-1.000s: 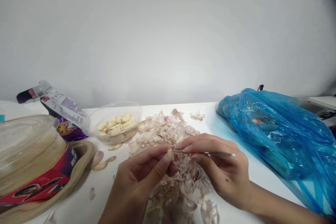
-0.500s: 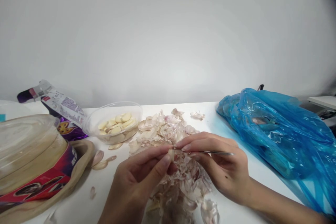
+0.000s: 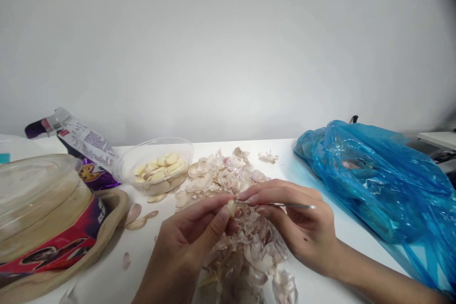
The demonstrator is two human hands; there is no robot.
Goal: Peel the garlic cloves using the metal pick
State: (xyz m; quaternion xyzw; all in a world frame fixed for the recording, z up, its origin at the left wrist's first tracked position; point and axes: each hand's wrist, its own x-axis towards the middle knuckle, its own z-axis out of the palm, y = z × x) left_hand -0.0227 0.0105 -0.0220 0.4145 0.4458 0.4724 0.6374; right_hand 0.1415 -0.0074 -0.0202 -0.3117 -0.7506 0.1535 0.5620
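A pale garlic clove (image 3: 231,207) is pinched between the thumb and fingers of my left hand (image 3: 199,228). My right hand (image 3: 302,218) is closed on a thin metal tool (image 3: 295,206), perhaps a small knife; its tip meets the clove and is partly hidden by my fingers. Both hands hover over a heap of garlic skins (image 3: 245,256). Beyond my left hand, a clear plastic bowl (image 3: 124,173) contains several peeled cloves (image 3: 160,166).
A blue plastic bag (image 3: 377,185) lies at the right. On the left stand a large tub (image 3: 42,209) with a red label and a purple snack packet (image 3: 94,173). Some unpeeled cloves (image 3: 134,213) lie beside the tub on the white table (image 3: 117,251).
The clove has turned slightly in my left fingers and shows more of its pale side. My right hand and the tool have shifted very slightly left.
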